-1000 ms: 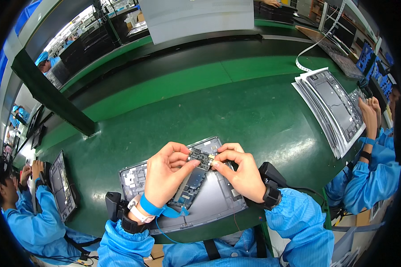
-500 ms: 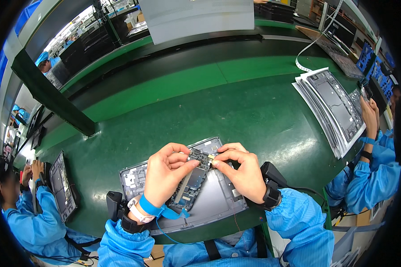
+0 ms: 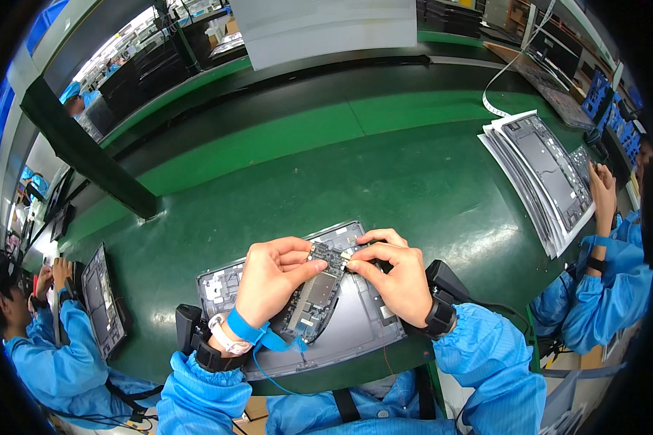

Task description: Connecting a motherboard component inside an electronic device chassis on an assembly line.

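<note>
A dark circuit board [image 3: 316, 293] is held tilted above a grey laptop casing [image 3: 355, 319] that lies on the green bench. My left hand [image 3: 276, 279] grips the board's upper left edge between thumb and fingers. At its upper right corner, my right hand [image 3: 392, 272] pinches a small pale piece [image 3: 346, 257], perhaps a connector or bit of tape; the fingertips partly cover it. The left wrist wears a blue strap [image 3: 247, 330] with a thin blue cord. Black bands with box-shaped devices circle both wrists.
To the right stands a stack of laptop casings with white sheets between [image 3: 540, 177]. A dark post [image 3: 87, 148] rises at the left. Co-workers in blue sit on both sides; the left one is beside a tilted casing [image 3: 103, 301]. A grey panel [image 3: 330, 32] hangs at the back.
The board has turned slightly in my hands, its face catching the light differently. Both hands stay at its upper end. The right co-worker's hands have shifted.
</note>
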The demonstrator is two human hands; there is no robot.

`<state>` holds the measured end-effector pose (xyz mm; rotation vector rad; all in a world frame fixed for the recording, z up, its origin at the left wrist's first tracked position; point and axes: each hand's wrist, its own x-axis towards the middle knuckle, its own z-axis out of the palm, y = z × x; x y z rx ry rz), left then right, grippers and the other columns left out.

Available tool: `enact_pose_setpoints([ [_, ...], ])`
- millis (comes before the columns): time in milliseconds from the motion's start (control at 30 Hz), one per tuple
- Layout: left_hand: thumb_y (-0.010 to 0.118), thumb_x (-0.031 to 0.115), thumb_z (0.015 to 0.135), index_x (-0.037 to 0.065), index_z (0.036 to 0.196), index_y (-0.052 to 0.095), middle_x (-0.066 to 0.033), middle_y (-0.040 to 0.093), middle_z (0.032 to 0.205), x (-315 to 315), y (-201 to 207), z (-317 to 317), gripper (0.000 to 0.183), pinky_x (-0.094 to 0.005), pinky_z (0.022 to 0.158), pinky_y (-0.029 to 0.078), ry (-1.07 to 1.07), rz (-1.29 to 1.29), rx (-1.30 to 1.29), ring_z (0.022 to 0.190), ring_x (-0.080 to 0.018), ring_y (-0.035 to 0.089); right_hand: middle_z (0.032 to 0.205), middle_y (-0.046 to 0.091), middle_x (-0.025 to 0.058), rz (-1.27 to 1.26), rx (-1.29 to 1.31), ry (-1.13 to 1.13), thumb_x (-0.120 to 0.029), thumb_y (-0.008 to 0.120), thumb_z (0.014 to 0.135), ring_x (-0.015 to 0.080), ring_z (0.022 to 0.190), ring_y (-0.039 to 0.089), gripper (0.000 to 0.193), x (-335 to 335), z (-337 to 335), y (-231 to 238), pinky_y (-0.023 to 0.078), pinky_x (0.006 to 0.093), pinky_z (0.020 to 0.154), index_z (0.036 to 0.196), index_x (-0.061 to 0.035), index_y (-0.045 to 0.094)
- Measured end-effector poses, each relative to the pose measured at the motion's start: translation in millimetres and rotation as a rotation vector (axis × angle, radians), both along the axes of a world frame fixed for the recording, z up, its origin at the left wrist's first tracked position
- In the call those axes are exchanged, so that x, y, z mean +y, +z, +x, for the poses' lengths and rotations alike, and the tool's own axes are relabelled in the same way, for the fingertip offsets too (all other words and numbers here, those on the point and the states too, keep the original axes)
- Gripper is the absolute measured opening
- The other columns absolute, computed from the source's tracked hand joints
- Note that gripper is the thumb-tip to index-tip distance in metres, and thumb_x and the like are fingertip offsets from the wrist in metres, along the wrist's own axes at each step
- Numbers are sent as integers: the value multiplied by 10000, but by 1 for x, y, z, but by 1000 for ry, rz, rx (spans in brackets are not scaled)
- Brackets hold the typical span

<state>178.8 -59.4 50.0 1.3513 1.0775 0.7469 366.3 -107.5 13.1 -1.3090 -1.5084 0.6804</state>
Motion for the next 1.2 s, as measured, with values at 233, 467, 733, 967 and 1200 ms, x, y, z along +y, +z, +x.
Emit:
enact_pose_setpoints([
  [233,680,16,762,-86,991,577,-132,658,885,3,2,0,271,-219,701,519,-43,44,10,799,-127,635,910,642,87,35,4,35,-114,694,723,222,920,584,140,-1,6,11,446,344,816,851,-57,685],
  [467,599,-22,805,-85,1064,547,-121,645,926,6,-2,-2,271,-210,749,489,-114,38,-21,838,-121,611,1098,607,27,257,-472,446,-6,660,661,159,733,563,311,-67,54,27,440,285,632,930,-159,689],
  [733,621,-19,783,-86,1054,552,-135,646,921,9,-3,-2,287,-219,731,505,-119,52,-40,832,-131,625,1142,608,57,362,-517,729,-35,618,697,140,740,577,248,-96,46,24,467,264,649,938,-74,661],
  [967,580,-65,780,-7,1097,471,-110,628,927,7,-2,-9,339,-211,705,488,-92,51,-53,812,-113,601,798,674,98,63,19,430,-23,615,783,146,669,647,116,-58,21,69,516,250,625,878,4,675],
  [1200,584,-44,783,18,948,504,-21,567,887,15,-6,-13,193,-201,740,465,-206,31,-112,818,-76,566,748,658,71,-198,258,276,-63,612,809,74,613,578,113,1,5,59,467,221,563,859,24,662],
])
